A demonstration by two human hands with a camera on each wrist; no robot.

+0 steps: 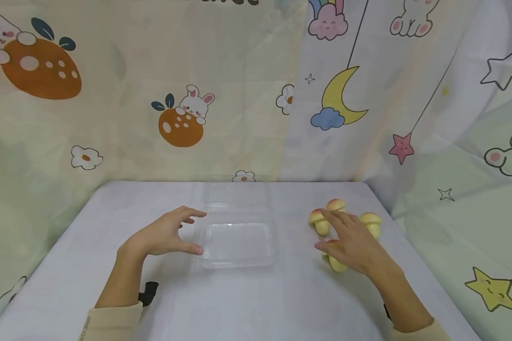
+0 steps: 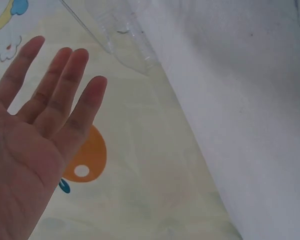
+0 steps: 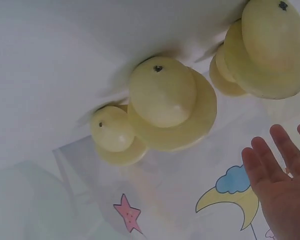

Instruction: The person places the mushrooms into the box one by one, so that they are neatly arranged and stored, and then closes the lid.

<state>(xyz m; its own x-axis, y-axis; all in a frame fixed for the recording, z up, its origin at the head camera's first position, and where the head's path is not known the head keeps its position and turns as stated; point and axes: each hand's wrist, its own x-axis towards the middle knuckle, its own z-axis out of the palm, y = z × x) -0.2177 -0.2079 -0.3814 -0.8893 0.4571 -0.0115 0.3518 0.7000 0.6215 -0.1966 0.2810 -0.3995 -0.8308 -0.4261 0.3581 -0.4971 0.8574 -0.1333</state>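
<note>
A clear plastic clamshell box (image 1: 239, 244) lies in the middle of the table, its lid (image 1: 236, 195) folded back toward the wall. Beside its left edge is my left hand (image 1: 164, 232), thumb and fingers spread apart with nothing between them; the same hand (image 2: 45, 110) shows its palm in the left wrist view. To the right of the box lie several toy mushrooms (image 1: 371, 223), pale yellow with reddish caps. My right hand (image 1: 352, 241) is over the group with extended fingers and partly hides them. In the right wrist view, mushroom stems (image 3: 162, 92) face the camera near that hand (image 3: 282, 185).
A white cloth covers the table (image 1: 222, 303). Behind it hangs a printed fabric backdrop (image 1: 243, 94) with rabbits, stars and a moon, which continues along both sides. A small black object (image 1: 148, 293) is by my left wrist.
</note>
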